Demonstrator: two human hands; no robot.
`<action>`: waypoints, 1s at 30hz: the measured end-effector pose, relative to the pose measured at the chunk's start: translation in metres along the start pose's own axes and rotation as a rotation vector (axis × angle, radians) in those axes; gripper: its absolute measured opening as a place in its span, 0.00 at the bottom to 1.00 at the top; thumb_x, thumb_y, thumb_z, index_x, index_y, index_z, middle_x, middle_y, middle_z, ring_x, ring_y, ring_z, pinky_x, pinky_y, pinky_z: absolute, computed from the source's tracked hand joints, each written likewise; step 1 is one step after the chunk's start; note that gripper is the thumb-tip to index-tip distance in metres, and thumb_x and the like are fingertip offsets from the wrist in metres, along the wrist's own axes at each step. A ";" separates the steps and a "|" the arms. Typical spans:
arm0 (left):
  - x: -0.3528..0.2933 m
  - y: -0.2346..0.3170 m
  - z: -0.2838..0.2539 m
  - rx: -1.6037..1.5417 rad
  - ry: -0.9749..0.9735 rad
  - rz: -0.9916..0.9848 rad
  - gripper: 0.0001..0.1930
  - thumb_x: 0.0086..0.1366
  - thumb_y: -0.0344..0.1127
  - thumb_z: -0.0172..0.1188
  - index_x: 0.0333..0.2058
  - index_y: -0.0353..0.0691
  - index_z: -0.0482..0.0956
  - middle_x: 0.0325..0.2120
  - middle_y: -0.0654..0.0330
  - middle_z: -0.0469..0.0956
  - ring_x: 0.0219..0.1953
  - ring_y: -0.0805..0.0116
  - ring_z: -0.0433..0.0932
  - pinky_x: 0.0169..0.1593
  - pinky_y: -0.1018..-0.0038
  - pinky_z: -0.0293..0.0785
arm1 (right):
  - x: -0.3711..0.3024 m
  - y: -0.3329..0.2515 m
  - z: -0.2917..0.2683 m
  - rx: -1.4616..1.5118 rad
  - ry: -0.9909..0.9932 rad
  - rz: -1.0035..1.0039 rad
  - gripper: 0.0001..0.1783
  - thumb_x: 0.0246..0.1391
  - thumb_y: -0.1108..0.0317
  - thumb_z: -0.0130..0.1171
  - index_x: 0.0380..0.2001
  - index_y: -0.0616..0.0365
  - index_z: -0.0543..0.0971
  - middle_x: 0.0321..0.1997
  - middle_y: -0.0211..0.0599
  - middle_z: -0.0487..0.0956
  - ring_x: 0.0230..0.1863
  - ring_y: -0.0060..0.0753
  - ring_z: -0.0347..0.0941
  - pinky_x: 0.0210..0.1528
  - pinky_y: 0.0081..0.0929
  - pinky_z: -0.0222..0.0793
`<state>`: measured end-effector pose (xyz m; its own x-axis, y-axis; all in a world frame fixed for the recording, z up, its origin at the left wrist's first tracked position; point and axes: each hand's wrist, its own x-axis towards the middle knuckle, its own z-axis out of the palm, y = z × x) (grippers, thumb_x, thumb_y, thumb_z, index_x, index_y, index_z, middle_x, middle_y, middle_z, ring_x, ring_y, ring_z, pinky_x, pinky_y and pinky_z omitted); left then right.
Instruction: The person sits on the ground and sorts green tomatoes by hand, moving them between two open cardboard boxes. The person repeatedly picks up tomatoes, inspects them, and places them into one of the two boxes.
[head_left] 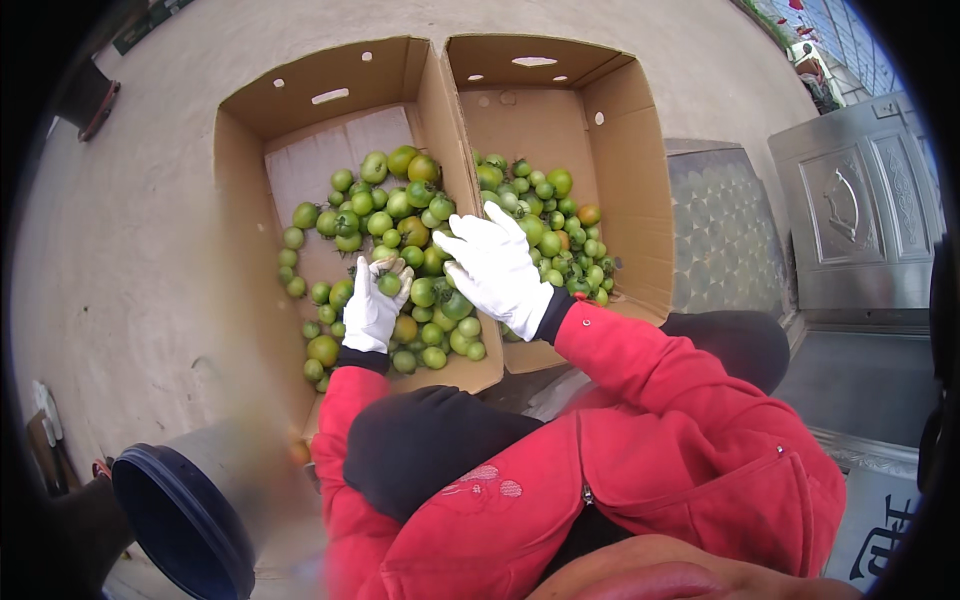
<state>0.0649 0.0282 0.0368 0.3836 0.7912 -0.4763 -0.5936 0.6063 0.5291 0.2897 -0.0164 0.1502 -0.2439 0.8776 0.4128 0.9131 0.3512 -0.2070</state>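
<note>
Two brown cardboard boxes stand side by side, the left box (300,105) and the right box (632,190), both holding many green tomatoes, a few turning orange. My left hand (370,312), in a white glove, is inside the left box, its fingers closed around a small green tomato (389,284). My right hand (497,268), also white-gloved, hovers over the wall between the boxes with its fingers stretched toward the left one. Nothing shows in it, though its palm is hidden. Beneath its fingertips lie more tomatoes (412,232) of the left box.
A dark blue bucket (180,510) is at the lower left. To the right lie a patterned mat (725,230) and a grey metal door panel (850,210). A dark plant pot (88,100) stands at the far left on the concrete floor (150,250).
</note>
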 end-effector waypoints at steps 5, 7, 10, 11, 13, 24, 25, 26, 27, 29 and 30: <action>-0.011 0.002 0.016 0.030 -0.335 -0.025 0.38 0.78 0.64 0.44 0.67 0.34 0.64 0.68 0.49 0.65 0.68 0.52 0.68 0.68 0.55 0.69 | 0.001 -0.016 0.006 0.158 -0.148 -0.064 0.29 0.54 0.60 0.68 0.59 0.52 0.79 0.51 0.42 0.84 0.52 0.43 0.80 0.70 0.52 0.65; -0.018 0.005 0.017 0.045 -0.535 -0.016 0.43 0.78 0.64 0.44 0.76 0.33 0.52 0.75 0.52 0.55 0.75 0.52 0.58 0.72 0.52 0.64 | 0.007 -0.034 0.001 0.240 -0.290 -0.109 0.31 0.55 0.56 0.67 0.61 0.55 0.78 0.50 0.42 0.83 0.52 0.45 0.79 0.65 0.48 0.69; -0.021 0.001 0.017 0.137 -0.596 -0.023 0.41 0.79 0.59 0.46 0.76 0.33 0.52 0.75 0.53 0.57 0.76 0.55 0.57 0.73 0.53 0.62 | 0.007 -0.037 0.001 0.240 -0.404 -0.088 0.22 0.55 0.60 0.65 0.52 0.56 0.80 0.45 0.41 0.82 0.45 0.44 0.81 0.48 0.42 0.77; -0.019 -0.001 0.013 0.137 -0.634 -0.065 0.40 0.79 0.58 0.46 0.76 0.34 0.51 0.75 0.53 0.56 0.75 0.55 0.58 0.73 0.53 0.63 | 0.004 -0.035 0.008 0.233 -0.434 -0.086 0.20 0.55 0.61 0.65 0.50 0.56 0.80 0.44 0.41 0.82 0.43 0.43 0.82 0.45 0.41 0.78; -0.017 0.000 0.014 0.118 -0.676 -0.125 0.39 0.80 0.56 0.47 0.76 0.34 0.52 0.74 0.52 0.58 0.74 0.57 0.60 0.72 0.55 0.65 | -0.001 -0.032 0.015 0.233 -0.362 -0.099 0.15 0.57 0.63 0.63 0.46 0.55 0.80 0.41 0.41 0.82 0.40 0.44 0.82 0.41 0.40 0.78; -0.001 0.020 -0.028 1.635 0.672 0.466 0.40 0.66 0.52 0.66 0.71 0.40 0.64 0.69 0.33 0.60 0.72 0.36 0.59 0.74 0.51 0.57 | 0.003 -0.001 -0.018 0.288 0.088 -0.067 0.32 0.50 0.67 0.71 0.60 0.53 0.79 0.50 0.47 0.84 0.46 0.49 0.82 0.48 0.42 0.79; -0.003 0.016 -0.031 1.741 0.699 0.398 0.41 0.65 0.52 0.66 0.72 0.42 0.64 0.70 0.33 0.58 0.72 0.35 0.58 0.74 0.50 0.57 | 0.004 0.005 -0.021 0.255 0.139 -0.031 0.32 0.49 0.68 0.72 0.61 0.54 0.79 0.51 0.48 0.83 0.46 0.49 0.82 0.47 0.41 0.79; -0.006 0.010 -0.034 1.846 0.725 0.327 0.41 0.65 0.53 0.66 0.72 0.43 0.64 0.71 0.33 0.56 0.73 0.34 0.57 0.75 0.50 0.57 | 0.005 0.009 -0.023 0.267 0.161 0.042 0.32 0.49 0.69 0.71 0.60 0.54 0.80 0.52 0.49 0.83 0.47 0.50 0.82 0.49 0.41 0.79; -0.008 0.008 -0.031 1.952 0.746 0.253 0.41 0.64 0.54 0.67 0.72 0.44 0.65 0.72 0.33 0.53 0.73 0.34 0.56 0.75 0.49 0.57 | 0.007 0.016 -0.021 0.333 0.133 0.125 0.31 0.50 0.67 0.71 0.60 0.53 0.80 0.53 0.50 0.83 0.51 0.52 0.80 0.55 0.44 0.77; -0.004 0.007 -0.040 1.903 0.759 0.248 0.42 0.63 0.55 0.68 0.72 0.47 0.65 0.74 0.34 0.49 0.74 0.33 0.53 0.74 0.48 0.57 | 0.003 0.022 -0.020 0.051 0.216 0.161 0.31 0.51 0.65 0.71 0.61 0.52 0.80 0.55 0.50 0.82 0.55 0.55 0.78 0.61 0.48 0.73; -0.003 0.007 -0.039 1.903 0.781 0.246 0.42 0.63 0.56 0.68 0.71 0.47 0.66 0.73 0.35 0.49 0.73 0.34 0.55 0.74 0.49 0.59 | 0.002 0.022 -0.019 0.078 0.202 0.235 0.31 0.51 0.64 0.70 0.61 0.51 0.80 0.56 0.50 0.82 0.56 0.57 0.77 0.63 0.51 0.71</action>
<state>0.0316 0.0268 0.0146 -0.1909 0.9687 -0.1588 0.9337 0.2291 0.2751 0.3150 -0.0131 0.1634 0.0480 0.8578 0.5118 0.9071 0.1770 -0.3818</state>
